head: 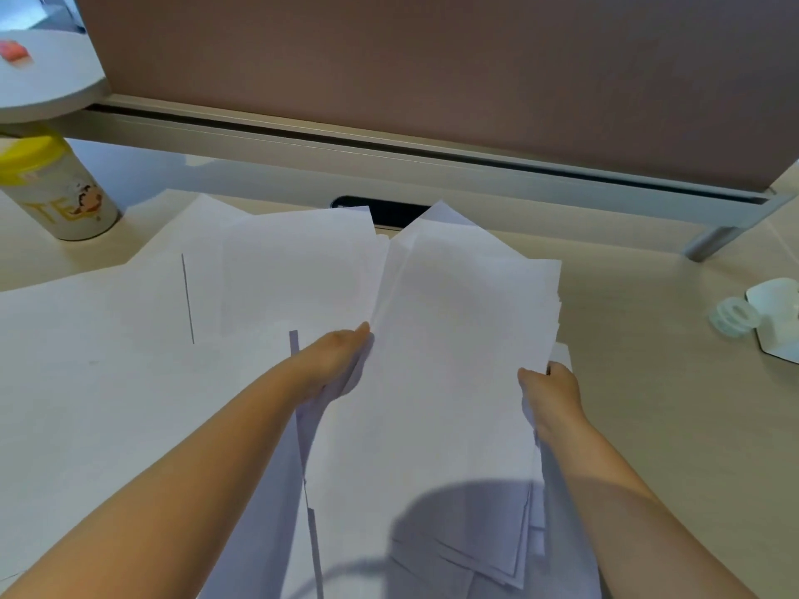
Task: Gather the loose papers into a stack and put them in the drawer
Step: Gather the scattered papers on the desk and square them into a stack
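Several sheets sit in an uneven stack [454, 361] clamped between our left hand [333, 365] and right hand [551, 393] above the bench [648, 339]. Loose papers [108, 339] remain spread left. We see no drawer; stowing is pending.

The papers [454, 339] are plain white with nothing printed on them. One sheet [129, 339] on the left has a thin dark line drawn down it. The bench [648, 339] is a pale cream colour. The wall panel [432, 58] behind it is dull brown, with a light grey rail [346, 153] along its bottom. The can [56, 188] on the left is white with a bright yellow lid, yellow letters and a small cartoon picture. A little red and pink thing [15, 51] sits on a round white shelf [52, 84]. The small plastic pieces [761, 322] on the right are clear and white.
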Demonstrator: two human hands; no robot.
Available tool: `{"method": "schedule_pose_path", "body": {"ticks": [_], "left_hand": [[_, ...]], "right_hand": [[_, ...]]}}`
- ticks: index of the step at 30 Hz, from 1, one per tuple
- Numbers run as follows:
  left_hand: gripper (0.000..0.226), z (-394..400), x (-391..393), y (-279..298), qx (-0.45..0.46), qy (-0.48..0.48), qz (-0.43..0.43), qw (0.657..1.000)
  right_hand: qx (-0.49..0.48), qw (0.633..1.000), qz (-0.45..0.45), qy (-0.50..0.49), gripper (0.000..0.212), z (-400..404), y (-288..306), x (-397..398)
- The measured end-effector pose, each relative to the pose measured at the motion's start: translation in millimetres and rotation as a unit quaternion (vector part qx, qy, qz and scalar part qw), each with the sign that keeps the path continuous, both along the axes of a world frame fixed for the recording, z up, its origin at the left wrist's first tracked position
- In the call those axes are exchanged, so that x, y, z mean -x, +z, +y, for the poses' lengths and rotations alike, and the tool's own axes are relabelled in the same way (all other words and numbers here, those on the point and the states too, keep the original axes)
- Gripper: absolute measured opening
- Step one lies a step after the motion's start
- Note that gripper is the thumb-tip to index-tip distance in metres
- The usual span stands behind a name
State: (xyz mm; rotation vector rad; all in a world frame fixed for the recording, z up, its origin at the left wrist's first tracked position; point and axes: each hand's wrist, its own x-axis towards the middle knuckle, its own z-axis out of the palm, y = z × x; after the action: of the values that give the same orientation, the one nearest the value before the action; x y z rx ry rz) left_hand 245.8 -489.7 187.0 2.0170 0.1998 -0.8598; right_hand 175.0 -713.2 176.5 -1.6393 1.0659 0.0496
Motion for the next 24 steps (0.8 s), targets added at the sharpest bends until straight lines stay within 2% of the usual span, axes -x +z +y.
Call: {"method": "schedule_pose_path", "body": {"ticks": [2,5,7,8,10,11,13,15,16,20,22,24], "left_hand": [[0.046,-6,11,-2,0.014,-0.015,0.028,0.999],[0.024,-15,24,-3,0.023,-0.026,0.028,0.999],[0.028,-21,30,-4,0.053,0.029,0.003,0.998],[0.03,-24,33,-2,0.078,0.064,-0.005,0.995],[0.031,-28,38,6,0.135,0.136,-0.019,0.981],[0.033,-29,39,11,0.149,0.16,-0.026,0.976],[0.031,-28,42,16,0.146,0.17,-0.032,0.974],[0.009,-20,49,21,0.114,0.153,-0.049,0.981],[0.007,-14,54,21,0.096,0.154,-0.064,0.981],[0.004,24,77,18,0.034,0.206,-0.101,0.973],[0.006,47,91,12,-0.019,0.224,-0.117,0.967],[0.014,70,104,7,-0.105,0.236,-0.118,0.959]], "right_hand": [[-0.026,0.999,0.002,0.022,0.03,3,5,1],[-0.035,0.996,0.029,0.071,0.044,-3,11,3],[-0.002,0.992,0.07,0.101,0.033,-11,13,9],[-0.002,0.991,0.088,0.105,0.012,-11,17,13],[0.001,0.99,0.094,0.108,0.02,-18,14,24],[-0.009,0.991,0.074,0.108,0.018,-20,11,28],[-0.015,0.992,0.041,0.115,0.02,-22,8,32],[-0.024,0.99,0.014,0.136,0.016,-18,10,33],[-0.027,0.988,0.005,0.151,0.018,-14,10,32],[-0.047,0.978,-0.011,0.202,0.022,20,11,29],[-0.056,0.969,-0.013,0.241,0.031,40,10,27],[-0.048,0.959,-0.01,0.281,0.031,62,8,29]]}}
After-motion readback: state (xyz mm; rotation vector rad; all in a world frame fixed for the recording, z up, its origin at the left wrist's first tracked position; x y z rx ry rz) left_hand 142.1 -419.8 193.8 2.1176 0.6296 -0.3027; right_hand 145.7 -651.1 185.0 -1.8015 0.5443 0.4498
